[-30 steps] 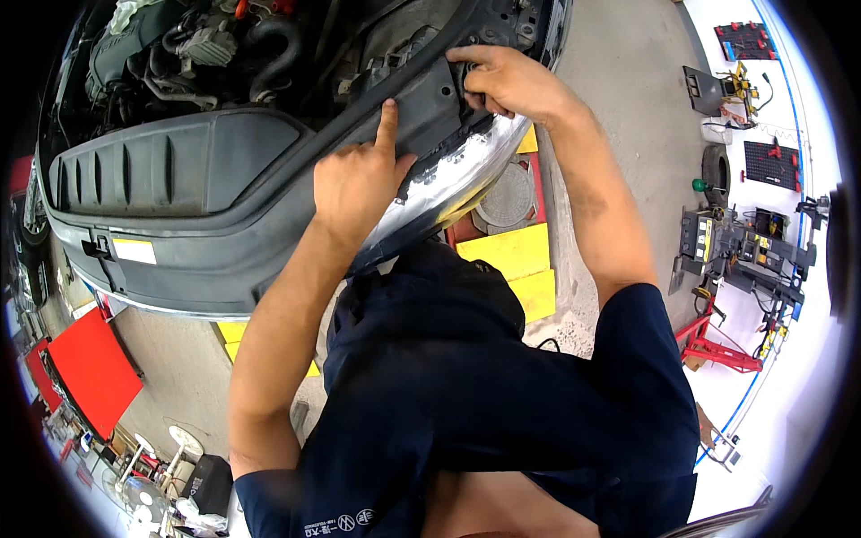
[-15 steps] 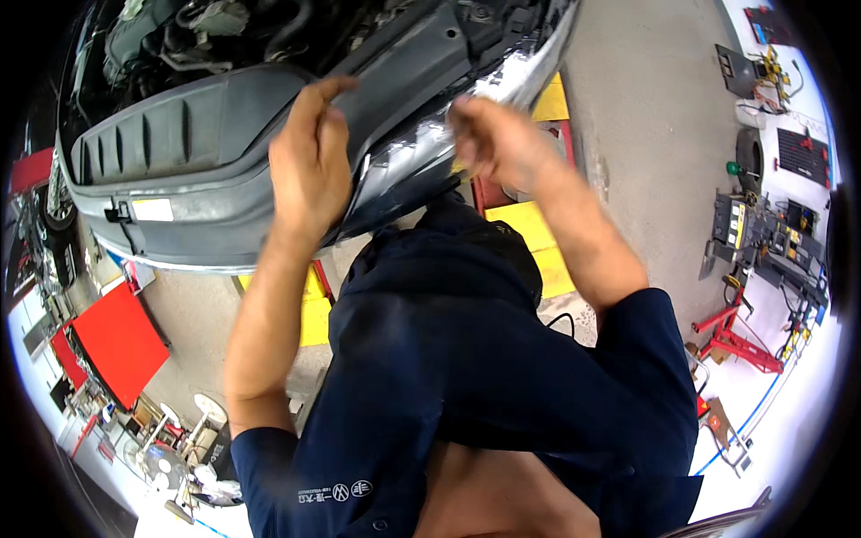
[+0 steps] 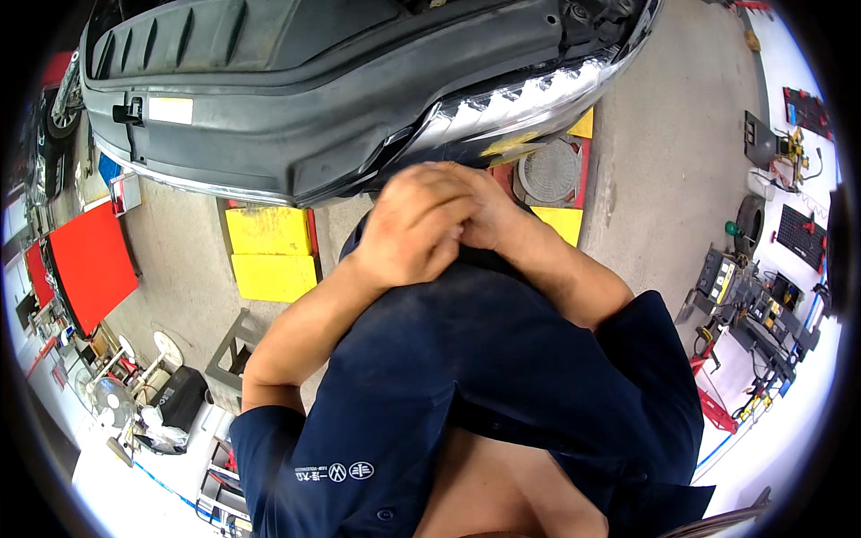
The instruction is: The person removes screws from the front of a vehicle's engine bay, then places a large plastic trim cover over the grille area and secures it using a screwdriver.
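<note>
My two hands meet in front of my body, just short of a car's front end. My left hand (image 3: 414, 226) is closed, fingers curled and overlapping my right hand. Behind it my right hand (image 3: 489, 208) is also closed, its fingers mostly covered by the left. Whatever lies between them, if anything, is hidden. Nearest to both hands is the car's headlight (image 3: 511, 106), clear and shiny. Beside it runs the black plastic front cover (image 3: 359, 134), with a white label (image 3: 170, 109) and a latch (image 3: 130, 111) toward the left.
Yellow ramp plates (image 3: 269, 255) and a round metal turntable (image 3: 549, 170) lie on the floor by the car. A red panel (image 3: 94, 264) and a fan (image 3: 112, 399) stand at left. Tools and equipment (image 3: 762, 291) line the right wall. A grey crate (image 3: 231, 354) sits beside my left arm.
Both hands have drawn back from over the car and come together near my body, closing. The view has shifted, so the car appears higher in the picture.
</note>
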A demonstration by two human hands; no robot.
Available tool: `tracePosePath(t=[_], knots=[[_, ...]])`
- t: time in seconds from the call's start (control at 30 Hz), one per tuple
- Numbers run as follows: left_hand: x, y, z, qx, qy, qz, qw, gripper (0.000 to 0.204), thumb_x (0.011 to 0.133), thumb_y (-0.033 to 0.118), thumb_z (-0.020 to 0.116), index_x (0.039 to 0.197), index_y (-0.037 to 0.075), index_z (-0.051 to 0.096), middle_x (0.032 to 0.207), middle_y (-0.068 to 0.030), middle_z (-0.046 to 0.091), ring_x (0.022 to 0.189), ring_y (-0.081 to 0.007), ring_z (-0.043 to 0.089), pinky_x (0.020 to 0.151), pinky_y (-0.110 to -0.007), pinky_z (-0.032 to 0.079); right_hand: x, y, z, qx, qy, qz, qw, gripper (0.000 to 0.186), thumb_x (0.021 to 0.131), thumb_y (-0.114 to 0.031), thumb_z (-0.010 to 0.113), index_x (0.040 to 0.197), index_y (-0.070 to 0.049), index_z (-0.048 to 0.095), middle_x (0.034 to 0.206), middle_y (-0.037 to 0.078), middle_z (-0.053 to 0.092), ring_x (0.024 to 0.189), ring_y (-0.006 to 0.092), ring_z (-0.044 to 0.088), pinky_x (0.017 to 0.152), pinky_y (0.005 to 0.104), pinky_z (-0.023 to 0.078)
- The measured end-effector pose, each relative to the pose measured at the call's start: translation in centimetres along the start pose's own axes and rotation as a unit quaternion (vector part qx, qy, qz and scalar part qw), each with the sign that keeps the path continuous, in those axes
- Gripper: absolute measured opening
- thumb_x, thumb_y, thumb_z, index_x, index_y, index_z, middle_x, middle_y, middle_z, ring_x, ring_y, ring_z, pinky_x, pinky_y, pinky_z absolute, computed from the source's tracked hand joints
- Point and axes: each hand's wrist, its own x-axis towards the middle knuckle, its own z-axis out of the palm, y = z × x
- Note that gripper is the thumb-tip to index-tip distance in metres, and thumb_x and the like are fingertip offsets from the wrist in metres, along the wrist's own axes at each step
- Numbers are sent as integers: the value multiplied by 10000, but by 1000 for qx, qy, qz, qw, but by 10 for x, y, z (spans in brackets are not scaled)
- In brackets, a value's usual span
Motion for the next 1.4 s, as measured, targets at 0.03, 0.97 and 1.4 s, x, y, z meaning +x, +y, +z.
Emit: tracePosePath(t=[0.03,0.97,1.4], knots=[[-3,-8,-9,17,35,12,999,365,698,-82,601,1045,12,663,1048,-146,666,992,-348,636,920,-462,495,3,0,0,2,33,-4,999,214,1000,-239,553,1055,-42,613,837,17,587,695,147,559,611,267,435],[-183,-168,-236,380,226,-462,769,566,992,232,578,1444,-71,421,1497,-286,430,1408,-425,394,1165,-454,327,3,-69,-76,-70,130,150,978,249,1028,-274,563,1009,-29,605,678,-40,464,554,39,366,480,215,272],[-150,-366,-368,605,205,-482,599,604,955,614,515,1132,66,695,1075,-221,684,966,-410,671,763,-538,525,-51,-77,-76,60,201,183,960,239,997,-131,484,1165,-3,595,752,12,508,626,88,438,513,229,339]])
